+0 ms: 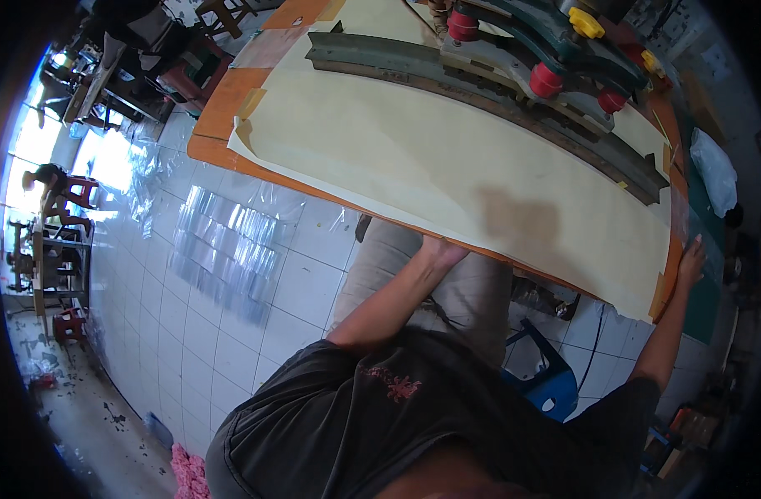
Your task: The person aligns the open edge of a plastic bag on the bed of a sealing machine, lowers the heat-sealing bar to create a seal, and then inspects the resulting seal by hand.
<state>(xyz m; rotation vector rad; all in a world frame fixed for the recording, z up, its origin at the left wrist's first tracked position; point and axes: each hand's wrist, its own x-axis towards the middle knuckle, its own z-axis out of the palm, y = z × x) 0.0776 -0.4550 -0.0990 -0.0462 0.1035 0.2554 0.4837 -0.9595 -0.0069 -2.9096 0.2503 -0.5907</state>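
One left hand (444, 252) and one right hand (692, 264) are resting by the orange table (210, 141), the cream sheet (380, 137) lying just ahead of the left fingers.
The left fingers are hiding beneath the edge, so I can't tell their grip; the right ones are showing too small to say, perhaps lying loose. Well left of both, the sheet's corner (241, 133) is curling; a sleeve brushing it could be skewing or creasing the sheet.
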